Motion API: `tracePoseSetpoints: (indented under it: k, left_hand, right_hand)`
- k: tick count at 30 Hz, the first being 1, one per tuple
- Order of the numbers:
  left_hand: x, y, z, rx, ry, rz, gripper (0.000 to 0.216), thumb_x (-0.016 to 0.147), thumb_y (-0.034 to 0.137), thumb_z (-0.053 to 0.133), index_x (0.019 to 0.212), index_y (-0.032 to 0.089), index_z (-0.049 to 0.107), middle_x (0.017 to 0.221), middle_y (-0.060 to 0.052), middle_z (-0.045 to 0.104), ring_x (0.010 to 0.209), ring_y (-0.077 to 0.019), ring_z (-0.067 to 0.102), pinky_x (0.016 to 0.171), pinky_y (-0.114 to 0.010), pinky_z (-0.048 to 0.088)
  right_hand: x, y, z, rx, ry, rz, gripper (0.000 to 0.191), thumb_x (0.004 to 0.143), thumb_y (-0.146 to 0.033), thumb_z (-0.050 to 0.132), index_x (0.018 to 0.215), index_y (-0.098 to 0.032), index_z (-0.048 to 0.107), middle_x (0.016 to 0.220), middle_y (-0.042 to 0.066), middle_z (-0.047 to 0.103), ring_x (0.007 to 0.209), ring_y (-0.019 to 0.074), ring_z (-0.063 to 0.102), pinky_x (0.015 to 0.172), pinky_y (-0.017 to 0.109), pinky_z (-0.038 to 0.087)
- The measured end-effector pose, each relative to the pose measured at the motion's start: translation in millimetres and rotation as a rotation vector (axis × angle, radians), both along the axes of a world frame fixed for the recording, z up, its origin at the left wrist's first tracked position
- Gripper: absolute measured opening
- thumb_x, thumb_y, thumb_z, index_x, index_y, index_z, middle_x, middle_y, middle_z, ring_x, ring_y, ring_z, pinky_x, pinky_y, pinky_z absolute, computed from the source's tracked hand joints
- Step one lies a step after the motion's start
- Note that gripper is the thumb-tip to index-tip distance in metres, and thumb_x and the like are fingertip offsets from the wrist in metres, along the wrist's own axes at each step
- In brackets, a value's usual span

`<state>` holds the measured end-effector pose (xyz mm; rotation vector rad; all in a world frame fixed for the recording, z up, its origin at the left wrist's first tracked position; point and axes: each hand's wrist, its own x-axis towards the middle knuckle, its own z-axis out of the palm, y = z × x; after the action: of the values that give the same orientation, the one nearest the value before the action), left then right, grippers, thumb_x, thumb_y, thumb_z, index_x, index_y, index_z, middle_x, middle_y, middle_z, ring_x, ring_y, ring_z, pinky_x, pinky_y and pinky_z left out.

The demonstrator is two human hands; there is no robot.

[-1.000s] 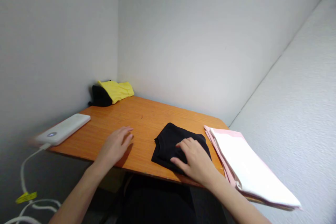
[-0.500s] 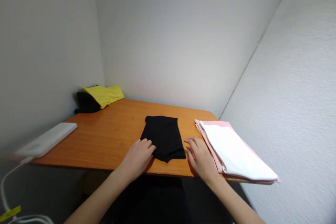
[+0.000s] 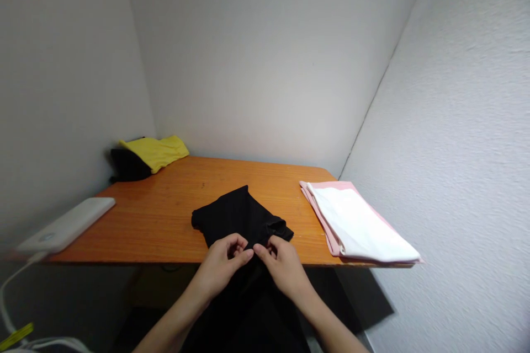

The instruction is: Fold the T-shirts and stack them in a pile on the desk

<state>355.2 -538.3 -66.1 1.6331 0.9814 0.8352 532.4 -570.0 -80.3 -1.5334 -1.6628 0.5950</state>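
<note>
The table (image 3: 174, 215) spreads away from the fingers, its near edge right under them. Off to the right of the fingers, at the table's right end, lies a folded pink and white stack (image 3: 356, 220), well apart from both hands. The black cloth (image 3: 238, 215) sits at the table's near edge, folded, stretching up and left from the fingertips, its near corner caught between them. Far beyond the fingers to the left, in the back corner, a yellow cloth (image 3: 159, 150) rests on a dark bundle (image 3: 124, 164). Left of the fingers, at the table's left edge, a white power bank (image 3: 66, 226) lies flat.

The left hand (image 3: 221, 265) has its fingers curled in, thumb and fingertips pinching the cloth's near edge. The right hand (image 3: 281, 265) meets it just beside, thumb and forefinger pressed together on the same edge, the two pinches almost touching.
</note>
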Motion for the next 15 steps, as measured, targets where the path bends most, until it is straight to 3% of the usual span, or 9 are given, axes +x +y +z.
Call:
tracePoseSetpoints:
  k: [4,6,11,13,15]
  left_hand:
    - [-9,-11,13.5,-0.13,-0.142,-0.043,0.032,0.077,0.047,0.066,0.081,0.017,0.056,0.072,0.003,0.05,0.067,-0.0121,0.047,0.06,-0.022,0.036]
    - [-20,-7,21.5,-0.08,-0.174,0.058,0.03,0.082,0.048,0.06,0.086,0.018,0.056,0.078,0.001,0.054,0.073,-0.0139,0.051,0.065,-0.024,0.041]
    - [-66,28,54.2,0.301,-0.155,0.495,0.028,0.083,0.047,0.053,0.089,0.02,0.052,0.079,0.0,0.055,0.077,-0.0169,0.054,0.07,-0.027,0.045]
    - [-83,35,76.8,0.477,-0.038,0.587,0.024,0.085,0.044,0.05,0.092,0.021,0.051,0.082,0.0,0.057,0.077,-0.0177,0.056,0.07,-0.029,0.045]
    - [-92,32,103.5,0.7,0.144,0.713,0.02,0.088,0.037,0.046,0.099,0.021,0.053,0.089,-0.002,0.061,0.082,-0.0193,0.059,0.073,-0.032,0.045]
  right_hand:
    - [-1,4,6.3,-0.071,0.196,0.093,0.034,0.082,-0.05,0.06,0.072,-0.018,0.056,0.062,-0.002,0.052,0.058,0.0131,0.046,0.053,0.025,0.036]
    - [6,3,14.7,-0.024,0.236,0.084,0.028,0.082,-0.045,0.057,0.074,-0.019,0.056,0.064,-0.003,0.052,0.059,0.0137,0.048,0.056,0.026,0.039]
    - [49,-5,66.6,0.126,0.227,-0.128,0.016,0.086,-0.037,0.048,0.084,-0.021,0.05,0.058,-0.006,0.049,0.043,0.011,0.045,0.046,0.024,0.037]
    - [63,-13,98.4,0.177,0.158,-0.189,0.017,0.089,-0.038,0.045,0.093,-0.022,0.051,0.055,-0.007,0.049,0.038,0.0109,0.043,0.044,0.024,0.036]
    - [69,-22,131.4,0.334,0.027,-0.238,0.019,0.092,-0.038,0.044,0.099,-0.022,0.053,0.061,-0.004,0.055,0.046,0.0135,0.051,0.051,0.027,0.041]
